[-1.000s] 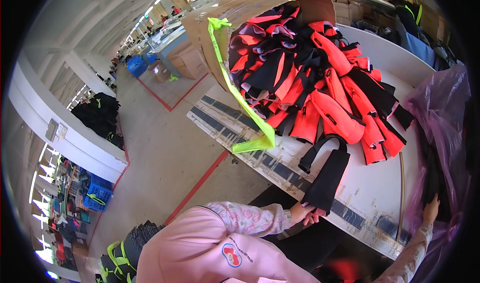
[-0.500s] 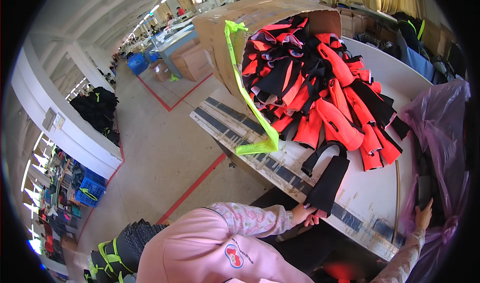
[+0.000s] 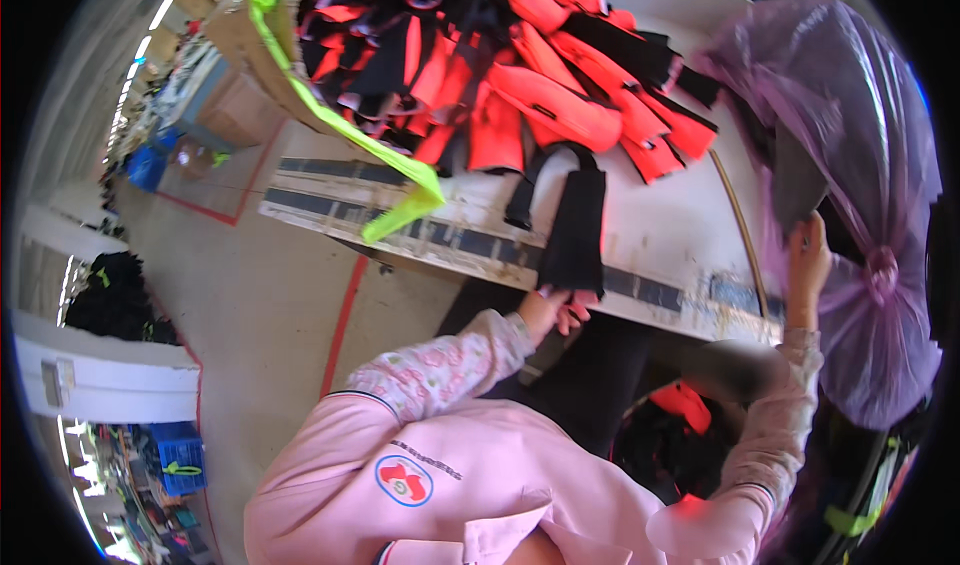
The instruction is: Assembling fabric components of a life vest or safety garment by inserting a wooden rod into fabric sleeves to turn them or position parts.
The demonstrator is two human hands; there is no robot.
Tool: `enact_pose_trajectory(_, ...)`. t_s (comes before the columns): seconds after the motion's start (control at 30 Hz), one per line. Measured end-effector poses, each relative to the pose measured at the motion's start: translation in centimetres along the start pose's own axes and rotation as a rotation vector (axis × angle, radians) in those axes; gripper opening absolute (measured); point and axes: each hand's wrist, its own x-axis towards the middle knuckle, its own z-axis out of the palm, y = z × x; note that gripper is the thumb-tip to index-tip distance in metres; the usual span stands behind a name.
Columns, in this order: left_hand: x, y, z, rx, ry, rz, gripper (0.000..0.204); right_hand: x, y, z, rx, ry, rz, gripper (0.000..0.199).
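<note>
My left hand is closed on the lower end of a black fabric sleeve, which lies over the table's near edge with a strap looping from its far end. On the right, my right hand pinches the near end of a dark grey fabric piece at the opening of a purple plastic bag. Part of that piece is hidden by the bag. Beyond my left hand lies a heap of orange-and-black fabric sleeves, spilling onto the white tabletop.
A cardboard box with a neon-yellow strip along its edge holds part of the heap. Below the table, a container of black and orange pieces stands beside my right forearm. A thin wooden strip lies on the table.
The view has swung down and to the right. My right hand has drawn the dark grey piece partly toward the bag's opening. My left hand keeps hold of the black sleeve.
</note>
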Motion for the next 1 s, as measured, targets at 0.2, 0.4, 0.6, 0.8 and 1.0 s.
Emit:
enact_pose_trajectory(0.2,-0.7,2.2,1.9,0.006,-0.015,-0.023,0.027,-13.5,-13.8,-2.8,1.066,-0.285,-0.133,0.020)
enact_pose_trajectory(0.4,-0.5,1.8,2.9,0.087,-0.148,0.182,0.023,-17.4,-18.1,0.1,0.640,-0.198,-0.551,0.030)
enact_pose_trajectory(0.6,0.4,2.0,0.5,0.138,-0.257,0.295,0.021,-16.7,-19.9,1.1,0.523,-0.213,-0.610,0.030)
enact_pose_trajectory(0.8,1.3,-0.2,2.3,0.334,-0.192,0.518,0.019,-18.2,-20.6,-2.3,0.464,-0.168,-0.638,0.022)
enact_pose_trajectory(1.0,-1.2,1.4,2.0,-0.244,-0.377,0.173,0.023,-17.9,-19.2,-0.1,0.286,-0.133,-0.674,0.021)
